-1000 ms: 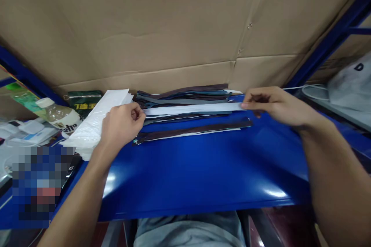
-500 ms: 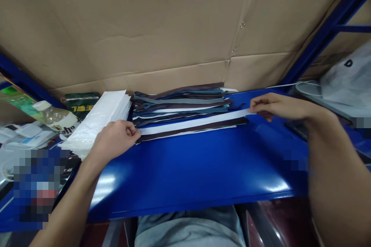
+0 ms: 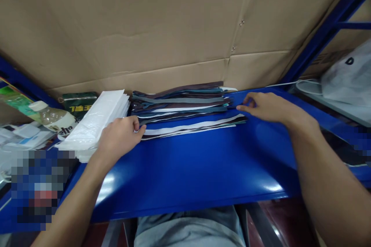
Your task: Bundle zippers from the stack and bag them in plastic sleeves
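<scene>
A white fabric strip (image 3: 191, 124) lies along the top of a small pile of dark and pale strips (image 3: 213, 126) on the blue table. At its left end is my left hand (image 3: 121, 133), thumb and forefinger slightly parted, the thumb at the strip's edge. My right hand (image 3: 265, 108) hovers just above and right of the strip's right end, fingers apart and holding nothing. Behind the small pile lies a larger stack of brown, grey, teal and white strips (image 3: 179, 102). My left fingers hide the white strip's left tip.
A stack of white padded packets (image 3: 95, 117) stands left of the strips. Beyond it are a bottle (image 3: 53, 117) and a dark green packet (image 3: 79, 104). A cardboard panel (image 3: 145, 27) rises behind the blue table (image 3: 185, 173). A pale plastic bag (image 3: 348, 73) sits at the right.
The white strip, previously stretched between both hands, now rests on the small pile. My right hand has let go of its end and shifted left; my left fingers have loosened.
</scene>
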The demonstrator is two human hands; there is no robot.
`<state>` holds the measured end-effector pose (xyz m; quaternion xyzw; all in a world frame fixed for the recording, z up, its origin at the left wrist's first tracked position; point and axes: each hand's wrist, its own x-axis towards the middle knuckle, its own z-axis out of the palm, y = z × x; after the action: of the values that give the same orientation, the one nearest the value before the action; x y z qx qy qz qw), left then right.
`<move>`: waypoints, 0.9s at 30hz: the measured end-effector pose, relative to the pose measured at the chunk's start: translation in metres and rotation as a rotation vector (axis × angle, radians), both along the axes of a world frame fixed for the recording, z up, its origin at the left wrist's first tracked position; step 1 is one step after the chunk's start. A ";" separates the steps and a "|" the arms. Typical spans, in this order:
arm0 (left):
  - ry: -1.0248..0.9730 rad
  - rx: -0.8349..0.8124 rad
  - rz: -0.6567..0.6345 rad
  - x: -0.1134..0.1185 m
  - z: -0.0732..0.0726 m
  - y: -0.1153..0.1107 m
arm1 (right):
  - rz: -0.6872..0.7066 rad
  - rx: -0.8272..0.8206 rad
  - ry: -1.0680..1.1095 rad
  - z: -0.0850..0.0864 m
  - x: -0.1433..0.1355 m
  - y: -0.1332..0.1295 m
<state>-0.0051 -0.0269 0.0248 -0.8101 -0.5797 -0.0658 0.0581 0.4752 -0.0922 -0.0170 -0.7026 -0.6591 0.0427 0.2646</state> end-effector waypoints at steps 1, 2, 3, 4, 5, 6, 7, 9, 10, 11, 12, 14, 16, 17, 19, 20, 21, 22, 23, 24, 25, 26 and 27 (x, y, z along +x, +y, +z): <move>-0.039 0.035 -0.075 0.009 -0.001 -0.004 | 0.028 0.087 -0.067 0.001 -0.011 0.001; -0.076 0.059 -0.176 0.019 -0.003 -0.007 | 0.098 0.134 -0.136 0.003 -0.026 0.002; -0.098 0.070 -0.292 0.030 -0.006 -0.011 | 0.205 0.171 -0.165 0.004 -0.044 0.003; -0.096 0.073 -0.407 0.041 -0.010 -0.014 | 0.318 0.204 -0.170 0.004 -0.063 0.004; -0.071 0.077 -0.503 0.052 -0.014 -0.017 | 0.446 0.202 -0.175 0.002 -0.082 0.004; -0.030 0.078 -0.578 0.061 -0.018 -0.018 | 0.547 0.194 -0.174 -0.001 -0.100 0.005; 0.021 0.079 -0.629 0.070 -0.023 -0.019 | 0.611 0.187 -0.185 -0.005 -0.116 0.005; 0.112 0.067 -0.675 0.082 -0.030 -0.018 | 0.678 0.165 -0.226 -0.016 -0.137 0.007; 0.148 0.052 -0.681 0.086 -0.032 -0.017 | 0.685 0.156 -0.249 -0.021 -0.142 0.008; 0.178 0.035 -0.684 0.089 -0.034 -0.016 | 0.688 0.147 -0.268 -0.026 -0.144 0.009; 0.204 0.016 -0.685 0.091 -0.034 -0.015 | 0.690 0.140 -0.281 -0.029 -0.144 0.010; 0.247 -0.010 -0.687 0.094 -0.033 -0.014 | 0.703 0.125 -0.295 -0.033 -0.141 0.013; 0.289 -0.016 -0.701 0.096 -0.031 -0.015 | 0.714 0.114 -0.303 -0.034 -0.139 0.014; 0.311 -0.012 -0.709 0.097 -0.031 -0.015 | 0.713 0.111 -0.310 -0.034 -0.139 0.014; 0.351 0.013 -0.729 0.098 -0.031 -0.015 | 0.707 0.113 -0.329 -0.033 -0.141 0.014; 0.369 0.029 -0.743 0.099 -0.032 -0.015 | 0.705 0.117 -0.341 -0.032 -0.142 0.014; 0.387 0.046 -0.759 0.099 -0.034 -0.015 | 0.703 0.122 -0.355 -0.031 -0.144 0.013; 0.407 0.060 -0.777 0.100 -0.035 -0.014 | 0.702 0.125 -0.367 -0.031 -0.145 0.013; 0.426 0.074 -0.795 0.100 -0.037 -0.013 | 0.702 0.125 -0.377 -0.030 -0.146 0.012; 0.443 0.088 -0.808 0.100 -0.038 -0.011 | 0.702 0.124 -0.387 -0.029 -0.147 0.012; 0.456 0.100 -0.819 0.101 -0.040 -0.009 | 0.702 0.122 -0.400 -0.029 -0.148 0.011; 0.463 0.111 -0.830 0.101 -0.041 -0.007 | 0.700 0.121 -0.419 -0.028 -0.149 0.011; 0.465 0.119 -0.839 0.101 -0.042 -0.005 | 0.698 0.120 -0.445 -0.028 -0.150 0.011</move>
<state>0.0959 -0.0315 -0.0167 -0.9625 -0.1700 0.0661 0.2008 0.3254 -0.0810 -0.0453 -0.4127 -0.9000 -0.0615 0.1258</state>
